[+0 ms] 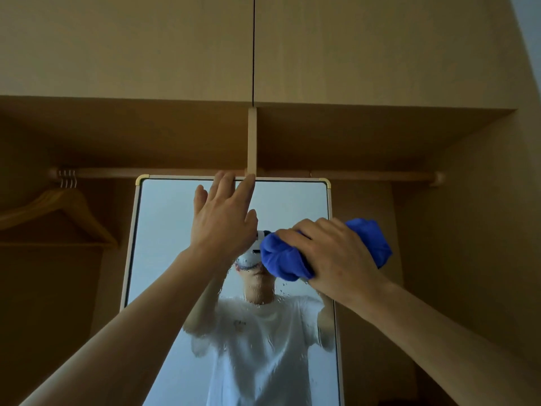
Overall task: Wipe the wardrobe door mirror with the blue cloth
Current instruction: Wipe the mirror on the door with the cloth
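In the head view, both bare arms are reaching up and forward toward the mirror (164, 230), which is standing upright inside the open wardrobe (439, 230), just below the rail (175, 172).

The left hand (224, 218) is stretching upward with its back to the camera. Its fingers (246, 186) are lying straight and slightly spread, gripping nothing, and the tips are reaching the mirror's top frame (292, 179). Whether they are hooking over that edge cannot be told. The thumb is pointing right, toward the cloth (371, 241).

The right hand (330, 259) is coming in from the lower right, knuckles up and wrist bent. Its fingers are curling tightly round the cloth, which is bunching out on both sides of the fist. The wad is sitting in front of the mirror's upper right part, with its right end overlapping the mirror's right edge. Whether it is actually touching the glass cannot be told.

Droplets (263, 291) are clinging to the glass below the hands, blurring the reflection of a person in a white T-shirt. At the left, wooden hangers (58, 212) are hanging from the rail.
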Available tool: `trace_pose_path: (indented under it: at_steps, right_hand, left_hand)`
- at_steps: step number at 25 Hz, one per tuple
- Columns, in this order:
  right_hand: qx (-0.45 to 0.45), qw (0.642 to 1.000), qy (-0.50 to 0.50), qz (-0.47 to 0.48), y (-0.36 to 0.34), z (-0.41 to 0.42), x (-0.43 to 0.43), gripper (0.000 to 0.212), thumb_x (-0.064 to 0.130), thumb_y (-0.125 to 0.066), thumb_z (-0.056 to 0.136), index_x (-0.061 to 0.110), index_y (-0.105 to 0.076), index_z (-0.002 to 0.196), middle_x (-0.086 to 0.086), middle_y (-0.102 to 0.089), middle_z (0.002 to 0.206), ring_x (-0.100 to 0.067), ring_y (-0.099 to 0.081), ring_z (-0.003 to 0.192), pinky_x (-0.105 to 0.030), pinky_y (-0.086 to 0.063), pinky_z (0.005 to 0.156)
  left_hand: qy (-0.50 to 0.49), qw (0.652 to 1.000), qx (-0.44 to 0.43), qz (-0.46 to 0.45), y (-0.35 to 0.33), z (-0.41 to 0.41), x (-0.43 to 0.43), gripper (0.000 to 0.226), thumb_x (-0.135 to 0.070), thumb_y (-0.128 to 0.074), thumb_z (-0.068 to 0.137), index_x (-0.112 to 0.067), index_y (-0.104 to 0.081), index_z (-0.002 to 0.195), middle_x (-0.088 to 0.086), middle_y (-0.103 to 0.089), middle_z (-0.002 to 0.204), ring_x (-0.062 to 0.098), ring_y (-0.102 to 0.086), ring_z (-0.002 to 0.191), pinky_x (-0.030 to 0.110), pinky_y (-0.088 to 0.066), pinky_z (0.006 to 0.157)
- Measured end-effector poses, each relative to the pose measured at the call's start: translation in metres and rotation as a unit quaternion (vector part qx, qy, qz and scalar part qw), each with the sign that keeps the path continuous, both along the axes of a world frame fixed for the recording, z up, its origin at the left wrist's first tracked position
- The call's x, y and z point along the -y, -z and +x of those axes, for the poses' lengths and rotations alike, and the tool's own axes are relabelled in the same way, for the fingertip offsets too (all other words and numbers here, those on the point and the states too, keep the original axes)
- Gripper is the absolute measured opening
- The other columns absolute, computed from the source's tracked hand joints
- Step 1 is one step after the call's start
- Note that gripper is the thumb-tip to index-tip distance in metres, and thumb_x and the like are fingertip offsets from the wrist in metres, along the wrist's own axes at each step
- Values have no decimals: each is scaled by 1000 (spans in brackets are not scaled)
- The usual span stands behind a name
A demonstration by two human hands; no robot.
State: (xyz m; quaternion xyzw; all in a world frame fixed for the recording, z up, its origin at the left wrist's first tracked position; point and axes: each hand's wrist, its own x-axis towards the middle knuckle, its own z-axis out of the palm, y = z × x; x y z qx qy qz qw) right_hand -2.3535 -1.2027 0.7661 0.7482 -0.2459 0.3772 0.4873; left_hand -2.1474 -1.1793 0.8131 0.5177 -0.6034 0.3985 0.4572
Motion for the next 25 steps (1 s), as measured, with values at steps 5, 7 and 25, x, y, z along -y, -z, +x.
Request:
trace_pose_path:
  at_steps: [5, 7, 25]
  right_hand:
    - [85, 996, -3, -16, -53, -4, -3, 52, 13, -67, 84, 21, -56, 134, -4, -66, 111, -30, -63, 95, -44, -45, 84]
    - [122, 992, 10, -16, -75, -6, -3, 55, 14, -65, 85, 22, -52, 137, -6, -64, 109, -31, -61, 91, -42, -42, 79]
    - [286, 956, 52, 46, -53, -7, -9, 32, 36, -51, 98, 9, -49, 115, -7, -59, 91, -25, -58, 61, -33, -46, 52]
  left_hand:
    - [-5, 1000, 7, -16, -2, 3, -4, 64, -25, -56, 92, -24, -33, 152, 3, -42, 151, 25, -31, 146, 57, -15, 120]
    - [-13, 1000, 7, -18, -2, 4, -2, 64, -26, -56, 94, -23, -32, 153, 1, -42, 152, 23, -32, 146, 58, -14, 121]
    - [-22, 999, -39, -23, -5, 57, 0, 60, -32, -54, 95, -28, -34, 151, 4, -32, 159, 26, -12, 154, 61, -13, 121]
